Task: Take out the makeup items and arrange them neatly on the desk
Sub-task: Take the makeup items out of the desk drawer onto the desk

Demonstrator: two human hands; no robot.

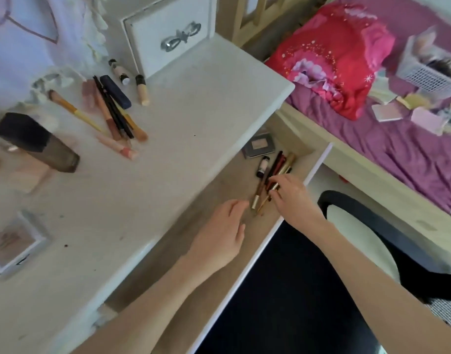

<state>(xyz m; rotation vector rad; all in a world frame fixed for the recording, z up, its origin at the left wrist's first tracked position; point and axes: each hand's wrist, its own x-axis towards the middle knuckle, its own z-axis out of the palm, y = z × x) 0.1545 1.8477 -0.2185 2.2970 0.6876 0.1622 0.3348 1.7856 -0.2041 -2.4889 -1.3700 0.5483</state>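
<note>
An open wooden drawer (219, 195) under the white desk (183, 118) holds a bunch of pencils and brushes (275, 172), a small tube with a black cap (262, 166) and a grey compact (259, 146). My right hand (293, 198) is in the drawer, its fingertips pinching pencils from the bunch. My left hand (219, 233) hovers over the drawer just left of them, fingers relaxed and holding nothing. On the desk lie several brushes and pencils (112, 111), two concealer tubes (132, 80), a dark foundation bottle (38, 141) and a palette (12, 244).
A small white drawer unit with a bow handle (168, 34) stands at the desk's back. A bed with a purple sheet (388, 149), a red pillow (337, 57) and a white basket (434, 65) lies to the right. A black chair (372, 226) is below my right arm.
</note>
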